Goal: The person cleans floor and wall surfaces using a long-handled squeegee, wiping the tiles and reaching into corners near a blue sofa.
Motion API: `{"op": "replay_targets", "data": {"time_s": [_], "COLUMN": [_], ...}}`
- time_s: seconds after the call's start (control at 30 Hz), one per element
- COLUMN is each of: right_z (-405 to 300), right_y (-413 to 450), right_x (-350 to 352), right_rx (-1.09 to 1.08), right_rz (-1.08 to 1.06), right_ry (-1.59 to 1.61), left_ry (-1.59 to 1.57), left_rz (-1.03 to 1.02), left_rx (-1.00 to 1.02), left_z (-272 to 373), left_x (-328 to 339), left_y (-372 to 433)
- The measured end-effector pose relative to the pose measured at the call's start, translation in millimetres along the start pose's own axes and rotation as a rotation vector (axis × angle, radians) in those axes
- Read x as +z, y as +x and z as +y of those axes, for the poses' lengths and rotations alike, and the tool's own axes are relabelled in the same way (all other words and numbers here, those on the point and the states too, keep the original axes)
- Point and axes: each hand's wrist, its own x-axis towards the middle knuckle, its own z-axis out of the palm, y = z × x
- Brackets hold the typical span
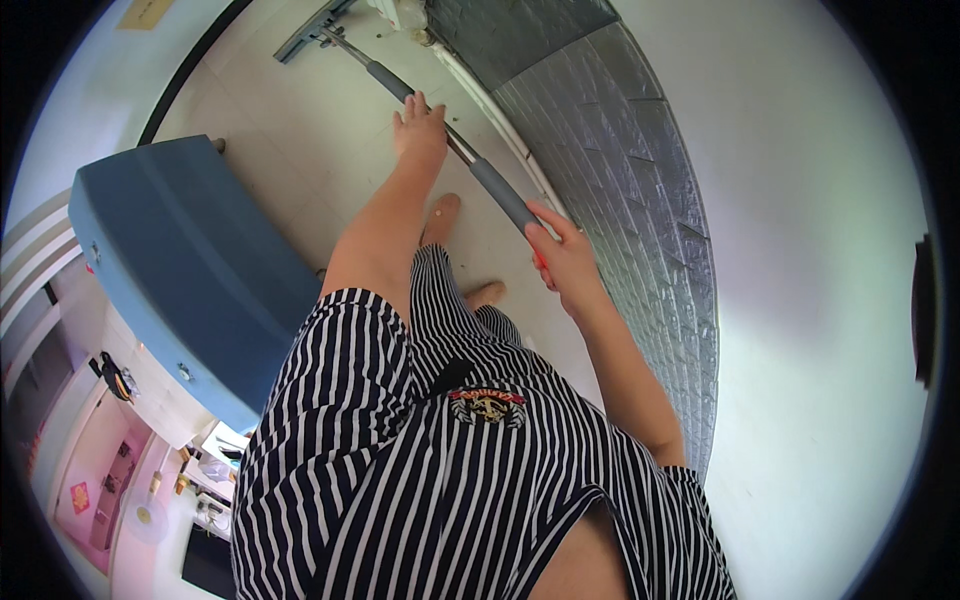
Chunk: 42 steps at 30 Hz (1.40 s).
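Note:
A long-handled floor mop [499, 191] slants across the view, with grey foam grips and a metal pole. Its flat, bluish-grey head [304, 37] lies on the floor at the far end. My right hand [566, 259] is wrapped around the near end of the handle, at the red part below the upper foam grip. Farther down, my left hand [421, 127] lies over the pole beside the lower grip, its fingers fairly straight and spread. Whether the left hand grips the pole is unclear, as its palm side is hidden.
To the left stands a large blue piece of furniture [202, 262]. White pipes [499, 116] run low along the grey brick-patterned wall [600, 142] on the right. My feet [442, 214] are on the pale tiled floor [292, 142]. A fan [145, 515] is at lower left.

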Motion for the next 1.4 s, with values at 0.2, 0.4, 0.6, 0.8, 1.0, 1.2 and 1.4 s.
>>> {"op": "replay_targets", "data": {"time_s": [0.2, 0.4, 0.6, 0.8, 1.0, 1.2, 1.4], "right_z": [99.1, 225.1, 352.2, 439.0, 422.2, 401.0, 301.2], "right_y": [-76.8, -163.9, -279.5, -430.3, -498.9, -394.1, -230.9], "right_x": [-44.3, -116.5, -197.2, -286.8, -321.3, -314.4, -223.7], "right_rx": [0.171, 0.197, 0.179, 0.282, -0.032, -0.185, -0.151], "right_rz": [-0.034, -0.018, 0.097, 0.215, 0.432, 0.270, 0.053], "right_ry": [0.037, 0.102, 0.115, -0.014, -0.734, -0.790, -1.022], "left_ry": [0.197, 0.303, 0.254, 0.017, -0.054, -0.148, -0.269], "left_rz": [-0.267, -0.447, -0.633, -1.080, -1.233, -0.909, -0.183], "left_rx": [0.278, 0.626, 0.865, 1.265, 1.363, 1.164, 0.732], "left_z": [60.3, 144.8, 254.7, 381.3, 452.7, 392.3, 219.3], "left_x": [18.8, 67.1, 127.4, 148.8, 138.8, 165.3, 169.5], "left_y": [-96.7, -202.2, -340.7, -458.9, -498.6, -428.2, -308.9]}}
